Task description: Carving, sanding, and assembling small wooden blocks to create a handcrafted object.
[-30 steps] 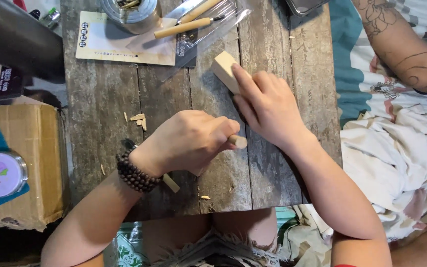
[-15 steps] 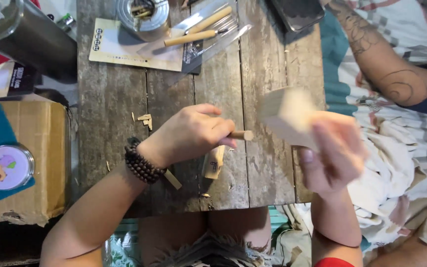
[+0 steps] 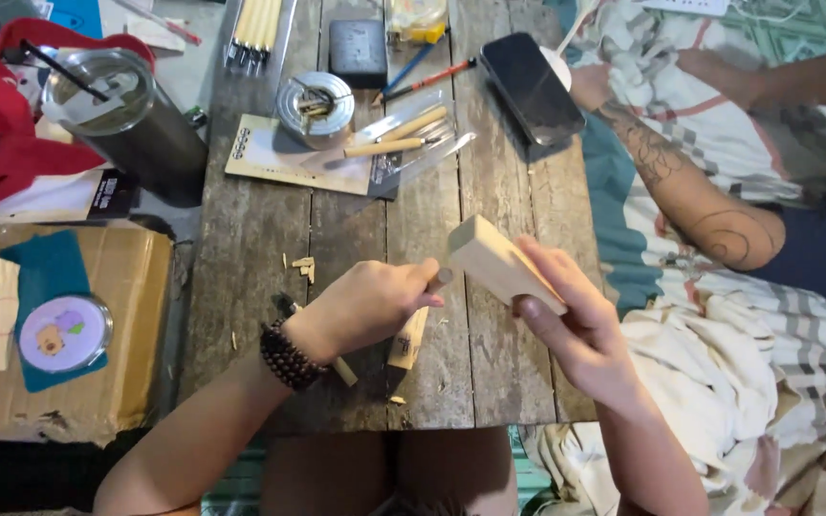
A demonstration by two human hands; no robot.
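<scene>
Block (image 3: 499, 265) now lower, nearer L hand (image 3: 365, 304) than before. R hand (image 3: 576, 330) grips block above table (image 3: 250, 248), long axis slanting up-left. L hand shut on tool (image 3: 440, 280), tip touching block's left end.

On the plank counter (image 3: 250, 248): tin (image 3: 315, 108), phone (image 3: 532, 88), pencils (image 3: 427, 69), black box (image 3: 359, 51), card (image 3: 284, 158). Left of it: steel tumbler (image 3: 126, 119), cardboard box (image 3: 136, 325), red bag (image 3: 2, 124).
</scene>
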